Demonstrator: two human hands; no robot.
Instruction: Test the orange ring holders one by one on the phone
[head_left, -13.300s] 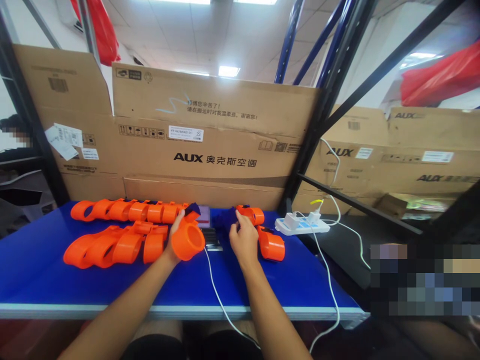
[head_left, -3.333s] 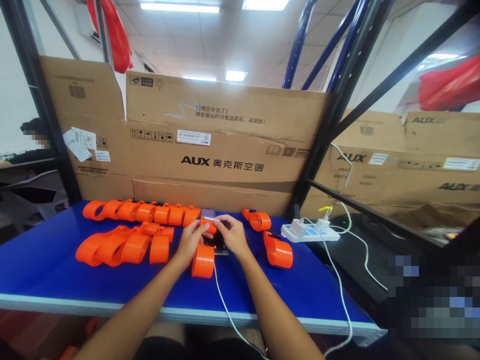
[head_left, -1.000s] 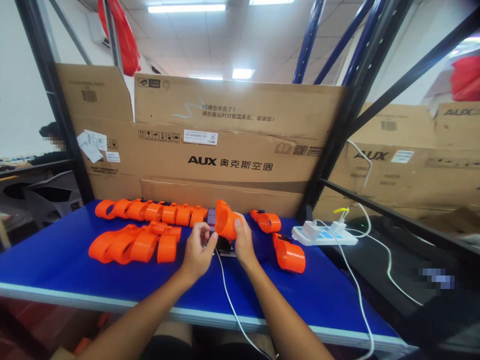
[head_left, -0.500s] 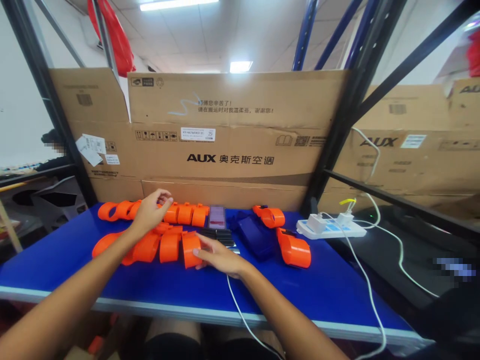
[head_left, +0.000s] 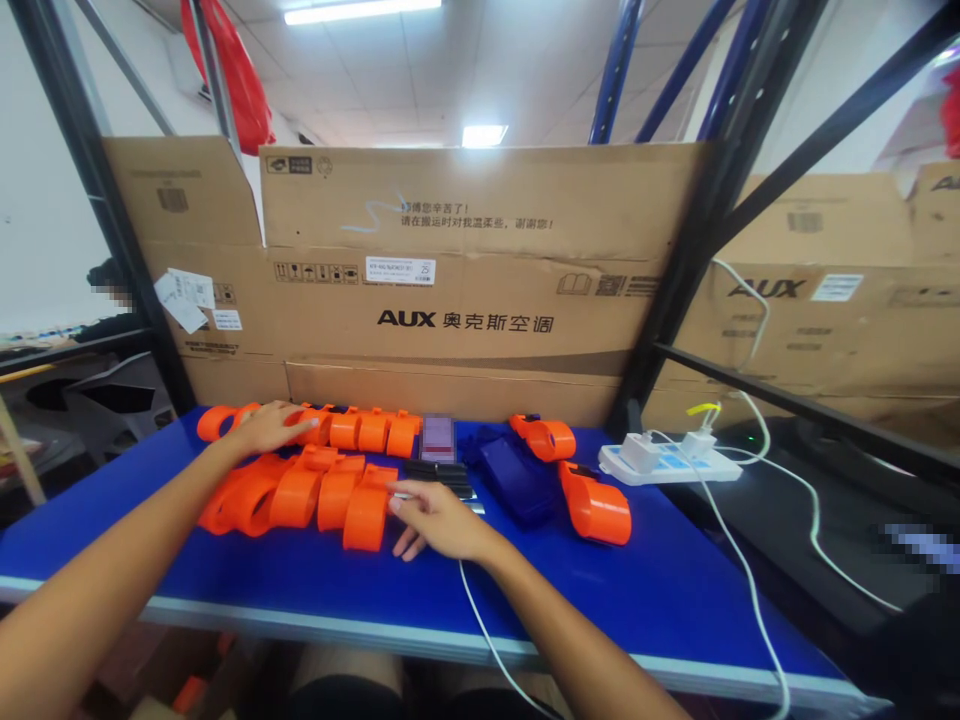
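Observation:
Two rows of orange ring-shaped plastic pieces lie on the blue tabletop (head_left: 285, 572). Over the back row (head_left: 373, 432) is my left hand (head_left: 270, 428), fingers stretched out to the right across several pieces; whether it presses on them I cannot tell. The front row (head_left: 295, 497) ends at its right in one orange piece (head_left: 365, 520) that sits nearer the table's front edge than the others. Just right of that piece, my right hand (head_left: 436, 520) has its fingers apart and holds nothing. Some dark strips (head_left: 439, 472) lie behind the right hand, partly covered by it.
A phone-like slab (head_left: 438, 440) lies behind the dark strips. Right of it are a dark blue item (head_left: 517, 475) and two more orange pieces (head_left: 600, 510). A white power strip (head_left: 667, 462) trails cables at the right. Cardboard (head_left: 465, 365) stands along the back.
My left hand has moved left and flattened over the back row. My right hand has let go of the front row's end piece, which has shifted left and towards me.

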